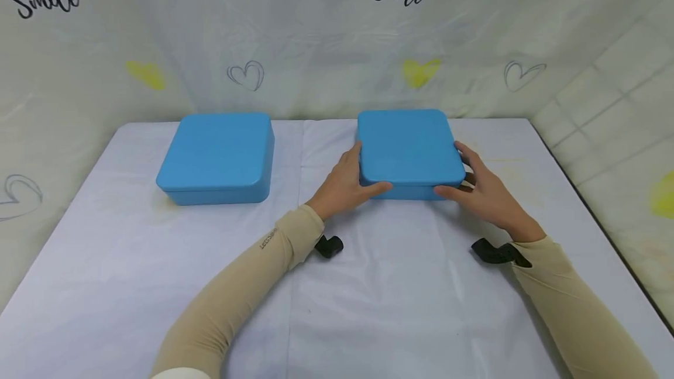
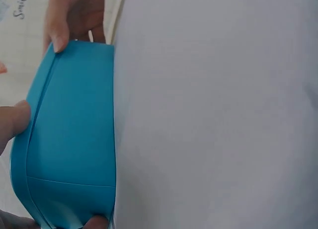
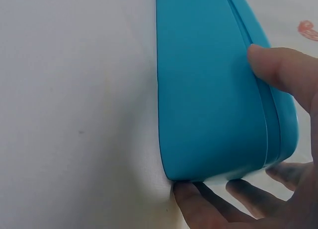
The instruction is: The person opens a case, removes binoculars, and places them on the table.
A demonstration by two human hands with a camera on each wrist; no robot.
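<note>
A blue rectangular box with rounded corners and a fitted lid sits at the back of the table, right of the middle. My left hand grips its left end, thumb along the front lid edge and fingers at the side. At the opposite end my right hand holds it the same way. The right wrist view shows the right thumb on the lid's seam and several fingers around the end wall. In the left wrist view the lid lies evenly along the box's front wall.
A second, similar blue box stands shut at the back left, apart from the first. White cloth covers the table. Behind it hangs a pale printed curtain. Black wrist mounts stick out from both sleeves.
</note>
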